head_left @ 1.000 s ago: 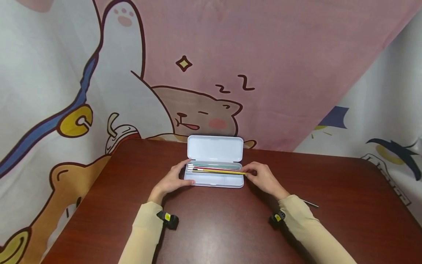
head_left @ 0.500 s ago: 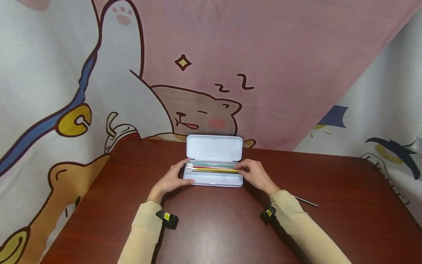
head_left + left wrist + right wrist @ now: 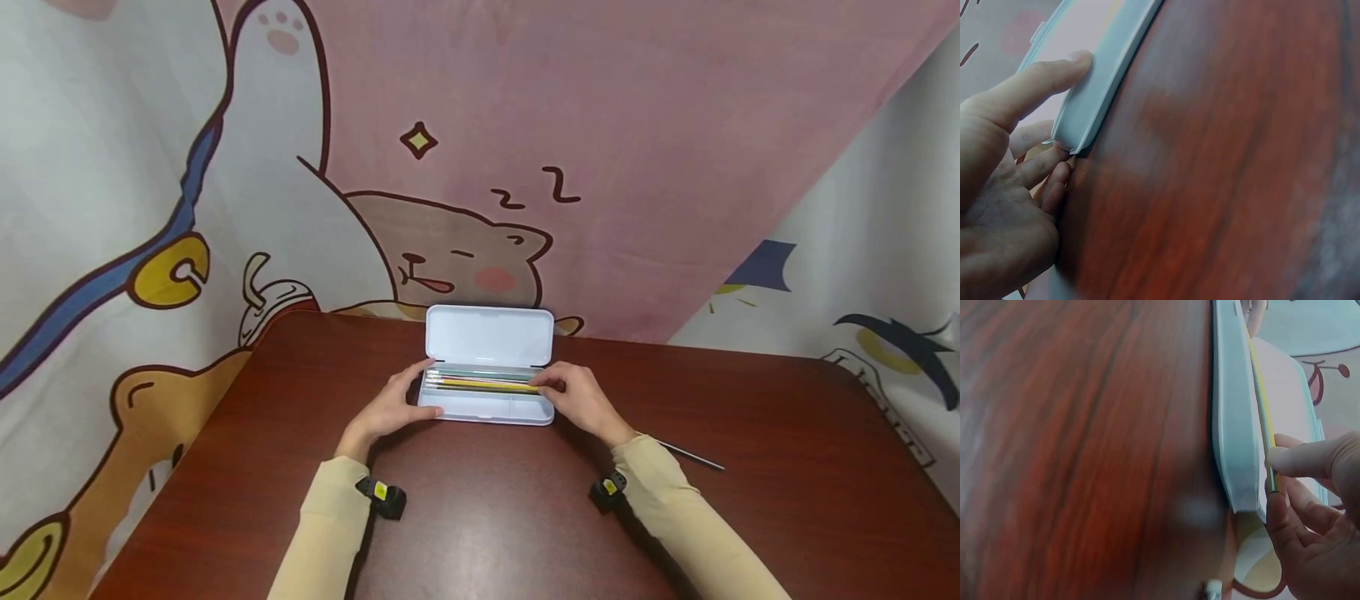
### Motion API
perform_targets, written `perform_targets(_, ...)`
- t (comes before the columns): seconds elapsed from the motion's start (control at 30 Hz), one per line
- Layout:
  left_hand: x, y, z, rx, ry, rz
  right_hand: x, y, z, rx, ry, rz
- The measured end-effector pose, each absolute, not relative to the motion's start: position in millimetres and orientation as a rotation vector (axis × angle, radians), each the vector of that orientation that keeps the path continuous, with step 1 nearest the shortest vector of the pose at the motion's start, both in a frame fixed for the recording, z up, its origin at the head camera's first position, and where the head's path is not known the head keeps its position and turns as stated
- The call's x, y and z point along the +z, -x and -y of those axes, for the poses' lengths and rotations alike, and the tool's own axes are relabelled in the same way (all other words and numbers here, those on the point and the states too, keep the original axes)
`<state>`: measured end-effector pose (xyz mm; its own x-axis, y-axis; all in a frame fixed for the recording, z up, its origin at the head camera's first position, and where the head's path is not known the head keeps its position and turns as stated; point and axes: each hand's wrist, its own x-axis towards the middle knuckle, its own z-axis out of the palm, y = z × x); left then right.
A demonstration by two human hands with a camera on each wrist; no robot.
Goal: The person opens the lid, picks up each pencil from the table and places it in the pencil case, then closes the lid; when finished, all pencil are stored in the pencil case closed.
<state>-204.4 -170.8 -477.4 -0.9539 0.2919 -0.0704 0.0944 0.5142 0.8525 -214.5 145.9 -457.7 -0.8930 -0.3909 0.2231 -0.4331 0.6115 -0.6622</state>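
An open white pencil case [image 3: 487, 410] lies at the far middle of the table, its lid [image 3: 489, 336] standing up. Several pencils lie lengthwise inside, a yellow pencil [image 3: 487, 385] nearest the front. My left hand [image 3: 405, 400] grips the case's left end, thumb on the front rim and fingers behind the corner; the left wrist view shows the same grip of my left hand [image 3: 1004, 187] on the case [image 3: 1104, 87]. My right hand [image 3: 555, 387] pinches the yellow pencil's right end just inside the case. In the right wrist view the right hand's thumb and finger [image 3: 1297, 456] close on that pencil [image 3: 1260, 394].
The dark red wooden table [image 3: 480, 517] stretches wide in front of the case. A thin dark stick [image 3: 690, 456] lies on it to the right of my right sleeve. A cartoon-printed cloth [image 3: 600, 125] hangs close behind the table's far edge.
My right hand has moved left with the yellow pencil, which stuck out over the case's right end and now lies inside. The left hand has stayed put.
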Motion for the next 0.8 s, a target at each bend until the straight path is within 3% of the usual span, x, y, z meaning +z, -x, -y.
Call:
perform_targets(0.37, -477.0, 204.2, 169.9, 1.413, -0.315, -2.544, -457.9, 216.2, -139.2, 1.152, -0.710, 2.755)
perform_targets(0.8, -479.6, 205.2, 171.2, 1.423, -0.337, -2.542, -459.6, 204.6, -189.0, 1.222, -0.554, 2.768)
